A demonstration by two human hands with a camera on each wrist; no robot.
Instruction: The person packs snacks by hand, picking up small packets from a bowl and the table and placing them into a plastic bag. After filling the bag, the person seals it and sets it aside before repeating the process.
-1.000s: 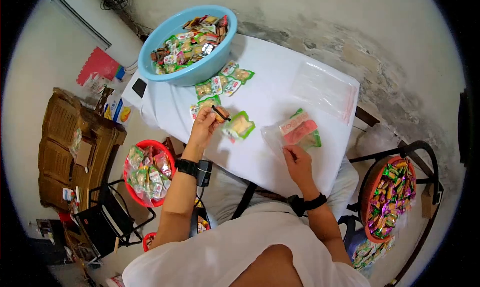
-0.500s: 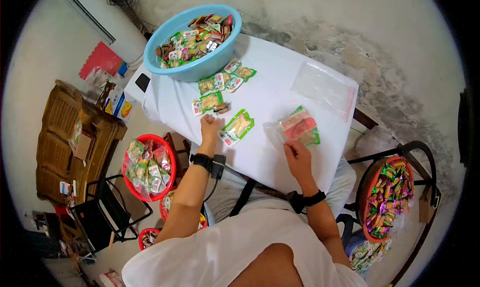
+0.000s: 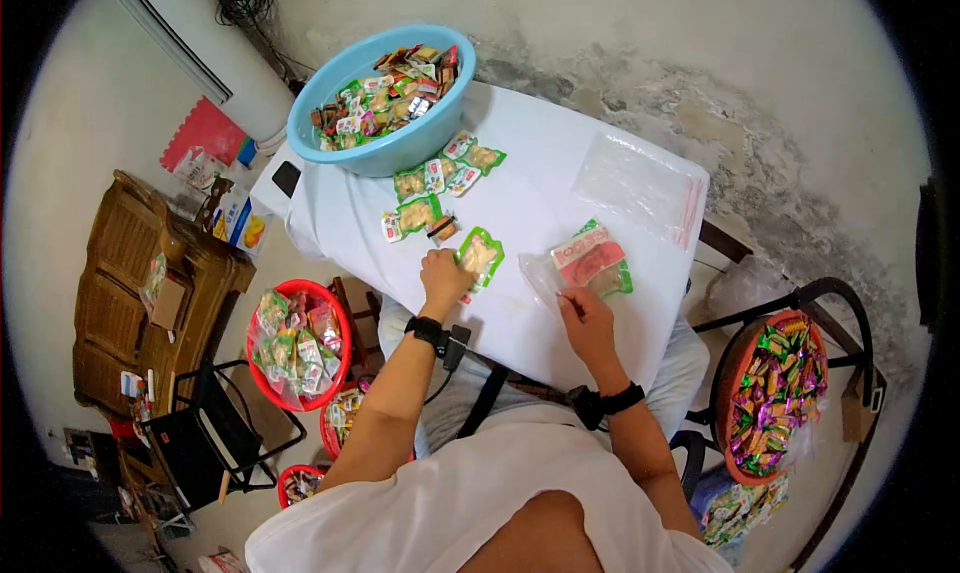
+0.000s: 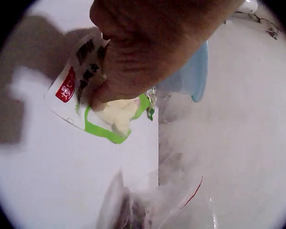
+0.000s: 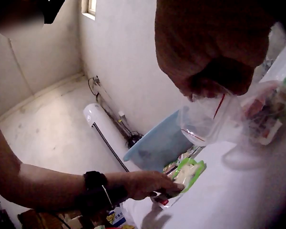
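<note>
My left hand (image 3: 443, 281) pinches the near end of a green-edged snack packet (image 3: 484, 257) on the white table. In the left wrist view, the thumb lies across this packet (image 4: 112, 125), over its pale contents. With its fingertips my right hand (image 3: 588, 323) grips the edge of a clear plastic bag (image 3: 538, 276). Inside the bag is a red-and-green packet (image 3: 590, 260). A small brown snack packet (image 3: 442, 229) lies beyond the left hand, beside another green packet (image 3: 418, 213).
A blue basin (image 3: 380, 158) full of snack packets stands at the table's far left, more packets before it. Clear flat bags (image 3: 640, 188) lie at the back right. Red basins (image 3: 345, 348) sit on the left; an orange basin (image 3: 738, 413) of wrapped sweets is at right.
My left hand has put down the small brown packet by the green one, then moved right and taken the green-edged packet. The right hand has stayed at the clear bag.
</note>
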